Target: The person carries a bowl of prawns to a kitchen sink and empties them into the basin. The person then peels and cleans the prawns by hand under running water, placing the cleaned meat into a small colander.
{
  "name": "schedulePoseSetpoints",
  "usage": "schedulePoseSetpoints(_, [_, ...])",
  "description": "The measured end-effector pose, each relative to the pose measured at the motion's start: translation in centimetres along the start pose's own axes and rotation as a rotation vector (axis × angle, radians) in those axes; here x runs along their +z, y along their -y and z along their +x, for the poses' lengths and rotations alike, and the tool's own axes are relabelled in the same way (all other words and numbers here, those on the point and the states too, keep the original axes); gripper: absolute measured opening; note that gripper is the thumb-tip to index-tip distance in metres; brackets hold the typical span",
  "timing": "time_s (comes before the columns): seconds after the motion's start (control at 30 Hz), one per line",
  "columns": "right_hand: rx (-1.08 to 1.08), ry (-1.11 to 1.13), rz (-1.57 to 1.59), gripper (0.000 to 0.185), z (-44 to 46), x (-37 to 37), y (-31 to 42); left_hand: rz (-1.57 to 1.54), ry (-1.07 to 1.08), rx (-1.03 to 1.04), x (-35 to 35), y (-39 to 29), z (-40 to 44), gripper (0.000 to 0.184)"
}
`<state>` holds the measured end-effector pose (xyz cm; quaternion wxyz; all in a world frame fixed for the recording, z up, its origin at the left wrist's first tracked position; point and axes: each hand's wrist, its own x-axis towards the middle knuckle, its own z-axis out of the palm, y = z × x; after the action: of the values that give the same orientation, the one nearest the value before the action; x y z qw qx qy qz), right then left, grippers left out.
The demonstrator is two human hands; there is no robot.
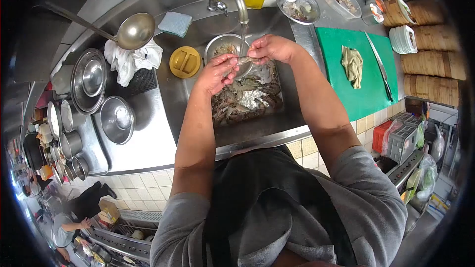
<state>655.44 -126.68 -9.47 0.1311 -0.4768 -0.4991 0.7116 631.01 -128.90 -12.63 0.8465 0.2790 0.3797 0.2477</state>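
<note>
Over the metal sink (180, 106), my left hand (216, 75) and my right hand (273, 48) pinch one shrimp (245, 60) between them, one at each end. Both hands have their fingers closed. The curved faucet (241, 6) comes down just behind the shrimp. Below my hands sits a metal bowl (213, 43) with some pieces in it, partly covered by my fingers. A heap of grey shrimp (242, 101) fills the sink in front of that bowl. The yellow round dish (185, 62) stands left of my left hand.
On the right, a green cutting board (341, 104) carries a knife (380, 66) and a cloth (352, 66). A bowl of peeled shrimp (298, 5) stands behind the sink. Metal bowls (117, 120) and a ladle (135, 31) are on the left. Another person (64, 227) works at lower left.
</note>
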Motion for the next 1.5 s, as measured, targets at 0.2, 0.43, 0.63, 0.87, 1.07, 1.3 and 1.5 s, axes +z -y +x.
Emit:
schedulePoseSetpoints(0.2, [-0.169,0.195,0.709,0.022,1.7,1.0,-3.1,-0.175,0.047,0.140,0.4,0.9,-0.1,0.023])
schedulePoseSetpoints(0.43, [0.125,-0.316,0.519,0.019,3.8,4.9,-4.5,-0.116,-0.107,0.379,0.7,1.9,0.4,0.022])
schedulePoseSetpoints(0.63, [0.033,-0.194,0.747,0.024,3.4,7.5,-2.9,-0.241,-0.399,0.397,1.2,3.1,0.9,0.023])
schedulePoseSetpoints(0.87, [-0.129,-0.283,0.920,0.030,5.4,7.6,-4.7,-0.336,-0.376,0.270,1.1,5.5,0.1,0.016])
schedulePoseSetpoints(1.07, [-0.122,-0.227,0.923,0.022,4.2,8.3,-3.8,-0.601,-0.297,0.135,0.3,6.1,-0.2,0.010])
schedulePoseSetpoints(1.3, [0.007,-0.448,0.563,0.015,4.8,8.3,-4.3,-0.372,-0.350,0.122,0.3,7.0,-0.4,0.011])
schedulePoseSetpoints(1.5, [0.029,-0.571,0.474,0.015,5.3,8.4,-5.1,-0.050,-0.427,0.132,1.4,7.3,0.0,0.017])
